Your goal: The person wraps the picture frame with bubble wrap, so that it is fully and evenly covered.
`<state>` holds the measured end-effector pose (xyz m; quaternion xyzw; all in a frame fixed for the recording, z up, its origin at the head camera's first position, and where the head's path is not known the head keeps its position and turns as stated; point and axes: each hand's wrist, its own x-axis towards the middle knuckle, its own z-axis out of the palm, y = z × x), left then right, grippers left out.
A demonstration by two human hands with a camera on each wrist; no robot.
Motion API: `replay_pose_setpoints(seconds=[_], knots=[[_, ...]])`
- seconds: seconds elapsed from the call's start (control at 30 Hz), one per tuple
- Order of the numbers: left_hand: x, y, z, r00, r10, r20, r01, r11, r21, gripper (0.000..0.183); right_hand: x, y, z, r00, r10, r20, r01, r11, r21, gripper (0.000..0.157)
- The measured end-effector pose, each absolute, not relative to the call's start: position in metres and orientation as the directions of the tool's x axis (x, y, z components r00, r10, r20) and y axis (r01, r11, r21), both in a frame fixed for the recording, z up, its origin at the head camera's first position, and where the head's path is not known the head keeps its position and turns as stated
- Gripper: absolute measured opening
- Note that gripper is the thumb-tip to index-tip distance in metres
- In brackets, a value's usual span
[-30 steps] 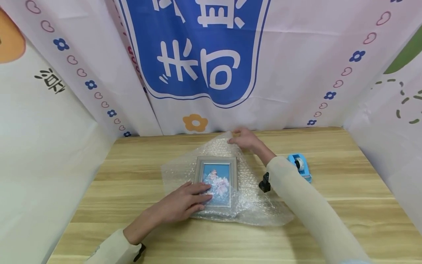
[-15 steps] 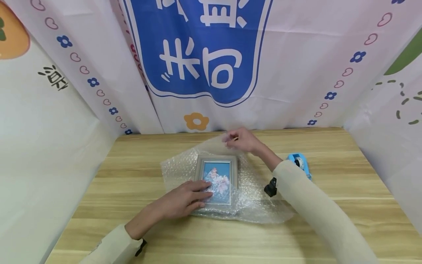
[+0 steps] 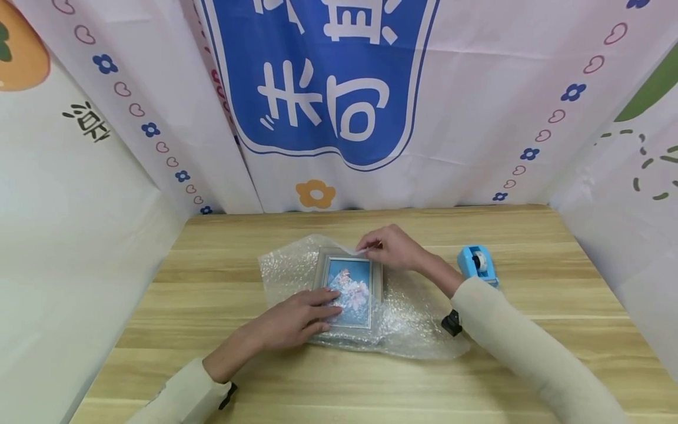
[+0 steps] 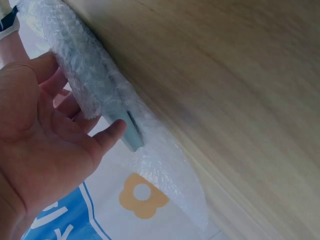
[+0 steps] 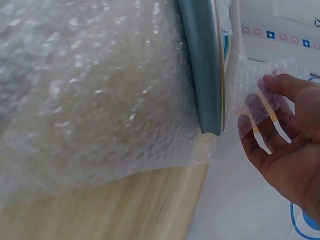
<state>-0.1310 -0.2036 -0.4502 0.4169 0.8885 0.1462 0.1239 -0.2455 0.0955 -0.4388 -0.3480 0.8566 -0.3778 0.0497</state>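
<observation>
A grey picture frame [image 3: 376, 285] around a blue picture with pale pink flowers lies face up on a sheet of bubble wrap [image 3: 286, 268]. The near part of the sheet is folded over the frame's lower end. My left hand [image 3: 296, 318] rests on that fold at the frame's left side, fingers stretched out. At the frame's top edge, my right hand [image 3: 394, 248] pinches the sheet's far edge between thumb and fingers. The right wrist view shows the wrap [image 5: 100, 90] spread beside the frame's side [image 5: 202, 65], with the fingertips behind clear film.
A blue tape dispenser [image 3: 478, 265] with a roll in it stands right of the wrap, close to my right forearm. The wooden table [image 3: 212, 282] meets a printed white cloth [image 3: 466, 118] at the back and white sheets at both sides.
My right hand has drawn the far corner of the bubble wrap toward me, folding it down to the frame's top edge. The left hand has stayed on the frame.
</observation>
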Motion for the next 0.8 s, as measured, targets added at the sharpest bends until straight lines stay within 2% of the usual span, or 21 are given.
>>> replay_pose_setpoints(seconds=[0.4, 0.8], knots=[[-0.129, -0.202, -0.449, -0.635, 0.765, -0.111, 0.692, 0.626, 0.359, 0.044, -0.227, 0.093, -0.447, -0.725, -0.666, 0.175, -0.635, 0.547, -0.545, 0.017], [-0.128, -0.202, -0.450, -0.636, 0.764, -0.106, 0.699, 0.629, 0.341, 0.044, -0.220, 0.093, -0.456, -0.728, -0.661, 0.182, -0.644, 0.568, -0.513, 0.018]])
